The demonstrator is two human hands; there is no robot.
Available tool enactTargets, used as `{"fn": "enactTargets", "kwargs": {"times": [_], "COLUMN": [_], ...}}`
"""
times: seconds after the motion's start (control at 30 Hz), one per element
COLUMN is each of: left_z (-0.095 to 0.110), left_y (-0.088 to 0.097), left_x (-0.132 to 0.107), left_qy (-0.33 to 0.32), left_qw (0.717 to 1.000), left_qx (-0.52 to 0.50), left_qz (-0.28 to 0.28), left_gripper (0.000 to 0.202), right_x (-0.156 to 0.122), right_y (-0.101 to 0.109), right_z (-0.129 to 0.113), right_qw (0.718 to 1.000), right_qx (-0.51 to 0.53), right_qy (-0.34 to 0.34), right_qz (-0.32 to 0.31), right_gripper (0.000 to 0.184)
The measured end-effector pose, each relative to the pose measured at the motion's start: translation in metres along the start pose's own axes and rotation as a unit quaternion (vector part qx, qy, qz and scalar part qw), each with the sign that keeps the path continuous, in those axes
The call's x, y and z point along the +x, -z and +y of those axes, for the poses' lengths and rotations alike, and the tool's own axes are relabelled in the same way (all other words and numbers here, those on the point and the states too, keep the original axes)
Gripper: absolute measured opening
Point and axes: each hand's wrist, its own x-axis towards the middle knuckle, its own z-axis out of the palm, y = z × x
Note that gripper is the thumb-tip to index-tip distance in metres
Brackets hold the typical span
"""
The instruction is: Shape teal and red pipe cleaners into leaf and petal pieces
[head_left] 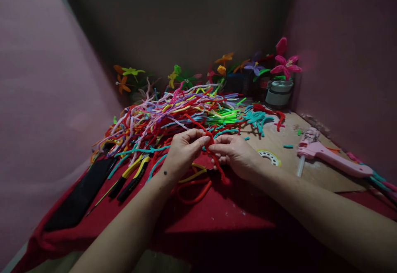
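Observation:
My left hand and my right hand meet over the red cloth, both pinching one red pipe cleaner that bends between their fingertips and hangs down toward the cloth. A big tangled heap of pipe cleaners in many colours lies just behind the hands. An orange pipe cleaner loop rests on the cloth below my left wrist.
Pliers with yellow and black handles and a black case lie at the left. A pink glue gun and a roll of tape rest on the wooden board at the right. Finished pipe-cleaner flowers stand at the back.

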Motion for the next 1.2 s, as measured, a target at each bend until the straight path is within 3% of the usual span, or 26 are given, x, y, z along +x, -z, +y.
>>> {"fn": "enactTargets", "kwargs": {"times": [0.33,0.57,0.73,0.97,1.1,1.2], "left_z": [0.002,-0.002,-0.004,0.006,0.001,-0.002], "left_y": [0.005,0.003,0.003,-0.002,-0.002,-0.001], "left_x": [0.0,0.001,0.001,-0.001,-0.001,0.0], "left_qy": [0.05,0.07,0.068,0.071,0.08,0.061], "left_qw": [0.993,0.991,0.989,0.996,0.994,0.991], "left_qx": [-0.068,-0.083,-0.085,-0.022,-0.049,-0.101], "left_qz": [-0.084,-0.072,-0.097,-0.041,-0.061,-0.063], "left_gripper": [0.021,0.019,0.02,0.023,0.021,0.02], "right_x": [0.001,-0.001,-0.002,-0.006,-0.006,-0.005], "right_y": [0.003,-0.003,-0.004,-0.006,-0.004,-0.004], "right_z": [0.0,-0.002,-0.001,-0.002,-0.001,-0.001], "right_qw": [0.999,0.998,0.999,0.995,0.99,0.994], "right_qx": [0.033,0.047,0.042,-0.089,-0.128,-0.097], "right_qy": [-0.003,-0.001,-0.006,0.039,0.059,0.036], "right_qz": [0.007,0.04,-0.006,0.023,0.031,0.02], "right_gripper": [0.018,0.016,0.012,0.013,0.021,0.02]}}
